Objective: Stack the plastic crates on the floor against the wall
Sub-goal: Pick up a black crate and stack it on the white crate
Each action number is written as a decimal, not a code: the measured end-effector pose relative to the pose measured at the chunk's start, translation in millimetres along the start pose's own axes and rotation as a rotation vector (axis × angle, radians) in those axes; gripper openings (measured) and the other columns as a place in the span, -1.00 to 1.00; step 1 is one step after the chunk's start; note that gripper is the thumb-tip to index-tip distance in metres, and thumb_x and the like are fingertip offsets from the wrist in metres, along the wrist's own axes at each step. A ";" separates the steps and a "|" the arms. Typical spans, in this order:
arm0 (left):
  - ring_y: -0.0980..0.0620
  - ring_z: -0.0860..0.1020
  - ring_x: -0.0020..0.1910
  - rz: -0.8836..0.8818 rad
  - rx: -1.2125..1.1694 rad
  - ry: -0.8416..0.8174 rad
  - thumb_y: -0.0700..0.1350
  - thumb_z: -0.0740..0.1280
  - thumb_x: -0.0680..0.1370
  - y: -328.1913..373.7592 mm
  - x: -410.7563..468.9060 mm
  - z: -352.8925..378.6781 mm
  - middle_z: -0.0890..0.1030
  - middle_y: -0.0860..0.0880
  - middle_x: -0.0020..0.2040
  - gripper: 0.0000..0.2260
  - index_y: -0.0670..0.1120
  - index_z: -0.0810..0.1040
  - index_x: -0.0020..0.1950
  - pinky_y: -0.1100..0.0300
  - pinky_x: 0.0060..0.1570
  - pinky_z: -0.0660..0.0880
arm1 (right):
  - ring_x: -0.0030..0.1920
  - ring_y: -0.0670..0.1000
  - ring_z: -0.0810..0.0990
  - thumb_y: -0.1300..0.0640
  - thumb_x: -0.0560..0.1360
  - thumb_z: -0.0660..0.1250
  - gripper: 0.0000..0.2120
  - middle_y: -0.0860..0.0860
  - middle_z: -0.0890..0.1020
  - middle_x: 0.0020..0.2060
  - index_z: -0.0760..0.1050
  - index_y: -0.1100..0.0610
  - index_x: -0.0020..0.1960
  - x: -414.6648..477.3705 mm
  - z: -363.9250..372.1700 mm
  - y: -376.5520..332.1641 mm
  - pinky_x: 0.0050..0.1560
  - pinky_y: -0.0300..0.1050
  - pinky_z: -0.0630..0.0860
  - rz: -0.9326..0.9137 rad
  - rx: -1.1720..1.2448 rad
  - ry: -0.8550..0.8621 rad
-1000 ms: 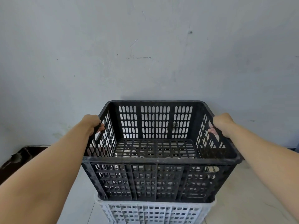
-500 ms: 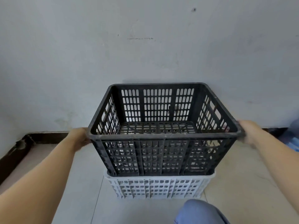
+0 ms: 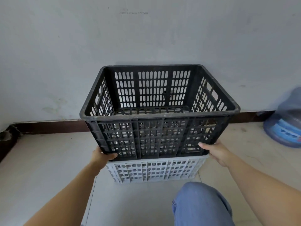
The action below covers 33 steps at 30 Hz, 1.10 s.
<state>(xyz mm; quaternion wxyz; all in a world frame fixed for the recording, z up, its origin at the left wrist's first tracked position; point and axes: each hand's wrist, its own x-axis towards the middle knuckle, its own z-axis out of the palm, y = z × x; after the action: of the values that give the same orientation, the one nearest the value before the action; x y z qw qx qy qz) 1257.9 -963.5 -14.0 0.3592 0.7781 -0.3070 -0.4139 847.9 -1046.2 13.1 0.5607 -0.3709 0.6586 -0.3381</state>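
Note:
A black slotted plastic crate (image 3: 159, 115) sits nested in a white slotted crate (image 3: 154, 172) on the tiled floor, its back close to the grey wall. My left hand (image 3: 101, 156) grips the black crate's lower front left corner, thumb across the front face. At the lower front right corner, my right hand (image 3: 217, 152) holds the crate with the thumb on the front and the fingers round the side. Only the lower part of the white crate shows below the black one.
A blue water bottle (image 3: 285, 124) lies on the floor at the right by the wall. A dark baseboard (image 3: 48, 127) runs along the wall and turns forward at the left corner. My knee in blue jeans (image 3: 200, 206) is just before the crates.
Both hands have left the black crate's top rim and dropped to its lower front corners. The view has pulled back and downward, and my knee has come into sight.

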 end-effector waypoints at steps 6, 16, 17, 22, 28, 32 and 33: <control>-0.13 0.52 -0.04 0.002 0.105 0.073 -0.27 0.49 0.37 -4.2 5.1 8.4 0.58 -0.13 0.01 -0.57 -0.18 0.45 0.19 0.06 -0.07 0.47 | 0.20 0.07 0.50 0.22 0.44 0.47 -0.60 0.03 0.58 0.13 0.47 0.13 0.24 9.5 1.1 14.2 0.19 -0.09 0.36 -0.047 0.024 0.047; -0.18 0.53 -0.20 -0.038 0.085 0.190 -0.29 0.44 0.40 -9.4 14.5 7.5 0.61 -0.24 0.00 -0.64 -0.23 0.48 0.16 0.04 -0.23 0.50 | 0.17 0.02 0.51 0.00 0.37 0.52 -0.36 -0.03 0.57 0.11 0.36 0.11 0.37 8.6 7.9 23.3 0.23 -0.06 0.39 -0.174 -0.066 -0.006; -0.22 0.56 -0.14 -0.037 0.083 0.189 -0.29 0.45 0.40 -10.2 14.6 7.8 0.61 -0.24 0.02 -0.63 -0.23 0.48 0.17 0.00 -0.17 0.52 | 0.16 0.01 0.50 -0.15 0.25 0.56 -0.20 -0.03 0.57 0.11 0.37 0.10 0.37 8.7 5.4 22.7 0.24 -0.07 0.39 -0.184 -0.089 -0.017; -0.22 0.54 0.12 -0.003 0.038 0.193 -0.31 0.46 0.40 -12.2 6.7 12.5 0.58 -0.18 0.15 -0.58 -0.21 0.46 0.22 0.00 0.08 0.46 | 0.20 0.04 0.53 -0.40 -0.09 0.52 0.12 -0.01 0.60 0.16 0.38 0.10 0.35 21.4 -5.1 29.7 0.21 -0.09 0.40 -0.235 -0.135 -0.014; -0.13 0.52 0.03 0.025 0.017 0.176 -0.29 0.46 0.41 -11.9 1.8 14.6 0.59 -0.18 0.16 -0.60 -0.19 0.46 0.20 0.07 0.04 0.43 | 0.26 0.07 0.51 0.04 0.42 0.48 -0.42 0.02 0.58 0.21 0.37 0.11 0.38 27.7 -5.5 34.2 0.30 -0.03 0.39 -0.236 -0.163 0.015; -0.10 0.50 -0.05 0.032 0.058 0.154 -0.26 0.45 0.43 -9.5 -2.3 16.4 0.60 -0.18 0.12 -0.64 -0.21 0.48 0.19 0.11 -0.06 0.40 | 0.24 0.06 0.48 0.10 0.47 0.44 -0.46 0.03 0.55 0.19 0.35 0.14 0.39 25.9 -6.1 36.3 0.29 -0.04 0.37 -0.242 -0.165 0.050; -0.09 0.49 -0.05 0.032 0.058 0.152 -0.26 0.45 0.43 -9.1 -2.7 16.9 0.59 -0.17 0.11 -0.64 -0.22 0.48 0.20 0.11 -0.08 0.39 | 0.23 0.07 0.48 0.12 0.48 0.43 -0.47 0.05 0.55 0.19 0.35 0.15 0.39 26.9 -5.9 38.4 0.26 -0.07 0.37 -0.242 -0.164 0.067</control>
<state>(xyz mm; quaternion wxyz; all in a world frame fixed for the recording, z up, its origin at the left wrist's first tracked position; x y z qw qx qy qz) 1243.7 -961.6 -26.9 0.3655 0.8122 -0.3031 -0.3391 835.2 -1050.3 -32.3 0.4613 -0.4808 0.6528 -0.3604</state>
